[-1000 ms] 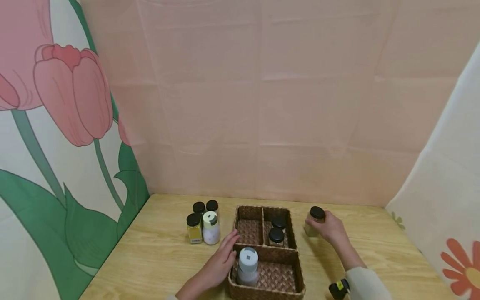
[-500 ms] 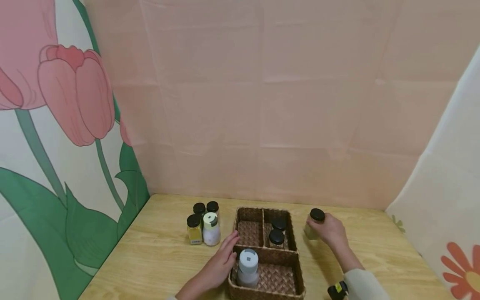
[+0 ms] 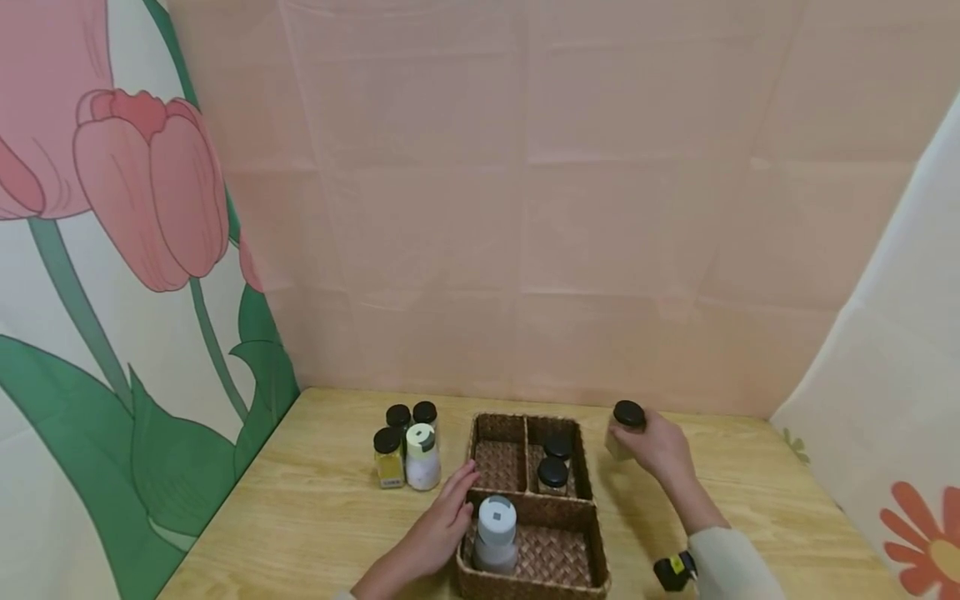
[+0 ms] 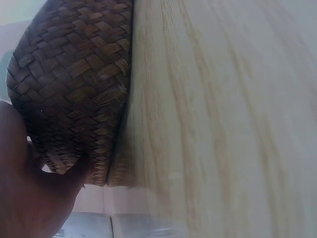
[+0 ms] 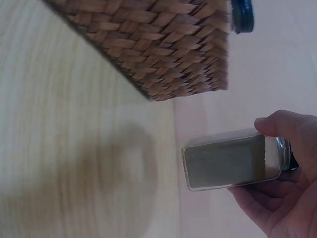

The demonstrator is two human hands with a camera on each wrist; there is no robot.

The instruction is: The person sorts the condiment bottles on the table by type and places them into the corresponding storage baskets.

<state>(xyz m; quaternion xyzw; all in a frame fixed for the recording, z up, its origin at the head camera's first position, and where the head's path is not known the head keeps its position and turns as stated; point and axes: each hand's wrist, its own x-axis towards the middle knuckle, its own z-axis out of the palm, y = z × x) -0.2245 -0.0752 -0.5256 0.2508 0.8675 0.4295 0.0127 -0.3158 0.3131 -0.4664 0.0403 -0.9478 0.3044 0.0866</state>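
Against the basket [image 3: 534, 585], left hand [image 3: 444, 518], near it, right hand [image 3: 663, 450] gripping jar [image 5: 225, 162]

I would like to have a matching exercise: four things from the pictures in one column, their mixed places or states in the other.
1. left hand
2. grey bottle
3. right hand
4. yellow jar

A. stands in the front compartment of the basket
B. touches the basket's left side
C. stands on the table, left of the basket
D. holds a black-lidded jar

Right pairs: 1-B, 2-A, 3-D, 4-C
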